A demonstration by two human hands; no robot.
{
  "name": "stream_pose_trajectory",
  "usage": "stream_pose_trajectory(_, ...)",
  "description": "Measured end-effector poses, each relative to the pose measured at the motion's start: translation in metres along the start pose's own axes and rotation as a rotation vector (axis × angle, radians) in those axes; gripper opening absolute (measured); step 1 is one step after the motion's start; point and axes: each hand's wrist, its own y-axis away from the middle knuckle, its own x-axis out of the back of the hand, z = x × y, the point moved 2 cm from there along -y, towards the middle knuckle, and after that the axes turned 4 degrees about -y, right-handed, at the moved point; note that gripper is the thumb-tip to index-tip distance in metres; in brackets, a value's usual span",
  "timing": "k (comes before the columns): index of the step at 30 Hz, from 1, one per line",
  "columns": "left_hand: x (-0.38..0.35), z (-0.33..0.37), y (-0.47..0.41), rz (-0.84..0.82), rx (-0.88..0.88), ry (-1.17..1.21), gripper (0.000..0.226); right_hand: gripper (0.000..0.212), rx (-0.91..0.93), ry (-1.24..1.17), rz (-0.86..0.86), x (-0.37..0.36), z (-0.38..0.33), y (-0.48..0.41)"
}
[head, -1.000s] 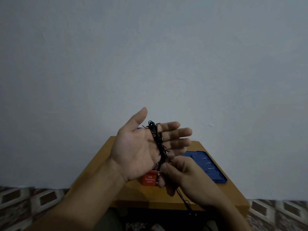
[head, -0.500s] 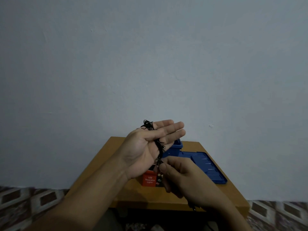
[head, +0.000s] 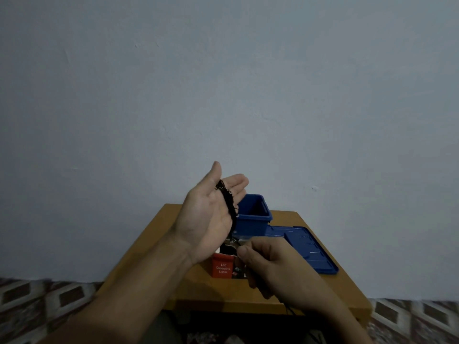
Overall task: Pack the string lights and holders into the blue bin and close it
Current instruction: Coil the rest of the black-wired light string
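My left hand [head: 211, 214] is raised palm-up with straight fingers, and the black string lights [head: 228, 202] are wound in loops around its palm. My right hand [head: 268, 264] is lower, with fingers curled, pinching the loose strand that runs down from the coil. Behind the hands the blue bin [head: 255, 219] stands open on the wooden table [head: 154, 244]. Its blue lid [head: 310, 247] lies flat to the right. A red LED lights box [head: 222, 266] stands open between my wrists.
The small table stands against a plain grey wall [head: 223, 83]. Patterned floor tiles [head: 49, 301] show on both sides. A thin black cord [head: 290, 311] hangs over the table's front edge under my right wrist.
My left hand has turned edge-on and moved left, uncovering the blue bin. My right hand has dropped slightly, still pulling the strand around the palm.
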Motion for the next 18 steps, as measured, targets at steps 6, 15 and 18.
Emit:
stream_pose_trajectory(6, -0.007, 0.004, 0.009, -0.005, 0.016, -0.068, 0.089, 0.032, 0.037, -0.044, 0.116, 0.006, 0.003, 0.000)
stream_pose_trajectory(15, 0.000, -0.001, 0.007, -0.075, 0.076, -0.326, 0.062, 0.044, 0.115, -0.173, 0.242, 0.025, -0.001, 0.003)
stream_pose_trajectory(18, 0.001, -0.003, 0.006, -0.111, 0.152, -0.307, 0.097, 0.040, 0.155, -0.211, 0.245, 0.028, -0.004, 0.004)
